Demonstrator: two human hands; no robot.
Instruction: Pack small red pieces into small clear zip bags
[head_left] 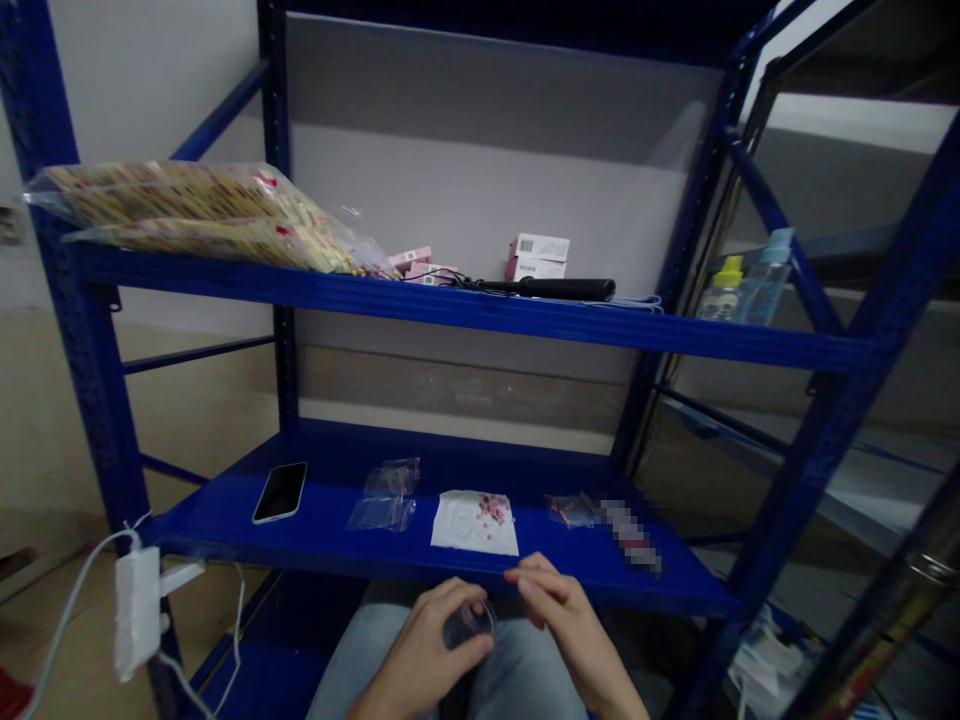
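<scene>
My left hand [433, 640] is curled around a small clear plastic bag [466, 626], its mouth bowed into a curve, above my lap. Thumb and forefinger of my right hand [559, 608] are pinched together just to the right of it; anything between them is too small to make out. In front of both hands a white paper sheet [461, 525] lies on the blue shelf, with small pink beads [493, 508] and a few dark bits scattered on its right side. Flat clear zip bags [384, 500] lie to its left. On its right rests a clear bag with pink pieces [570, 510].
A phone [282, 492] lies at the shelf's left. The blue shelf edge [360, 557] runs before my knees. Above, a shelf beam [450, 312] carries bagged packs [195, 205], small boxes [538, 257], a black rod [562, 289] and bottles [761, 280]. A white power strip [137, 612] hangs left.
</scene>
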